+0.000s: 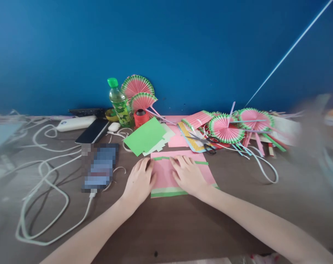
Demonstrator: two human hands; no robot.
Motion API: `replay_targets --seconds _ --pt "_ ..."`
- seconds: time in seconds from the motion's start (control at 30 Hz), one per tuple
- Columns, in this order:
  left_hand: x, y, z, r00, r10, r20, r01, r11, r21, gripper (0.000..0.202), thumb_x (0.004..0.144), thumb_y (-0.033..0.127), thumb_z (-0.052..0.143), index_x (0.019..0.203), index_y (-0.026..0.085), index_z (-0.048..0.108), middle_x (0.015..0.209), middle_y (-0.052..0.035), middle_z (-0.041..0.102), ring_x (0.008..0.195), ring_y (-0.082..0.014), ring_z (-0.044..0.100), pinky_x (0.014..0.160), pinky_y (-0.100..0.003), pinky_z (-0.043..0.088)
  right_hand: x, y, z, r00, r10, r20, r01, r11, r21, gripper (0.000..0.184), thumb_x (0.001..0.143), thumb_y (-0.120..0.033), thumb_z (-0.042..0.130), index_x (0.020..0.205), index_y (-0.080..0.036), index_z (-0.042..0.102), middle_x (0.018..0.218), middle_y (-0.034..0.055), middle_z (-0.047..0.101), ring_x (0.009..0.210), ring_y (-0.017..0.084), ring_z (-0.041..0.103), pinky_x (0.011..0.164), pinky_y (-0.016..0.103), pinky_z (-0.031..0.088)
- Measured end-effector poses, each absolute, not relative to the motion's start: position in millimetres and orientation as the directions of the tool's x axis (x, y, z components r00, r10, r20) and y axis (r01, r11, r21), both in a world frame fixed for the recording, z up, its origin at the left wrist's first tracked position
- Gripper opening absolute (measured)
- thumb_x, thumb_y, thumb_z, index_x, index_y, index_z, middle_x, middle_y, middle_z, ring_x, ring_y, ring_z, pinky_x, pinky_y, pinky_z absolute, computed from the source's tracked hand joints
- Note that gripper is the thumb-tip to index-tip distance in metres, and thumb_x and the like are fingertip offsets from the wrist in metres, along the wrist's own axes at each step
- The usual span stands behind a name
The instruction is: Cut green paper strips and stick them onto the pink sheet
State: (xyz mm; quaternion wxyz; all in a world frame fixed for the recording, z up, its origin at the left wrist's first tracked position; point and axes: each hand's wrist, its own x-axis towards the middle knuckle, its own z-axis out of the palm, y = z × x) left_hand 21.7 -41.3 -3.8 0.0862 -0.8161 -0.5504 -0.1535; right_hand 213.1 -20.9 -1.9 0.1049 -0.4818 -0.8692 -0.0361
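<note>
A pink paper sheet lies flat in front of me, with a pale and a dark green band along its near edge. Across its upper part runs a thin green paper strip, whose right end sticks out past the sheet. My left hand rests at the sheet's left edge, fingertips by the strip's left end and thumb apart. Lying on the sheet, my right hand presses its slightly spread fingers along the strip. Neither hand is closed round anything visible.
Bright green paper lies behind the sheet, with scissors to its right. Folded pink-and-green paper fans pile up at the back right. A bottle, red thread spool, phone and looped white cable stand or lie leftward.
</note>
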Motion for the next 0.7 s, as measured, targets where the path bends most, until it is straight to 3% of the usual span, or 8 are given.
replay_targets --seconds 0.7 --pt "13.8 -35.0 -5.1 0.383 0.843 0.378 0.905 -0.424 0.027 0.036 0.084 0.019 0.037 0.11 0.008 0.059 0.116 -0.0122 0.06 0.108 -0.0247 0.055 0.091 -0.04 0.045 215.0 -19.6 -3.2 -0.512 0.821 0.253 0.818 0.556 -0.148 0.041 0.083 -0.023 0.042 0.121 -0.012 0.051 0.115 0.0122 0.053 0.102 0.025 0.045 0.086 0.039 0.036"
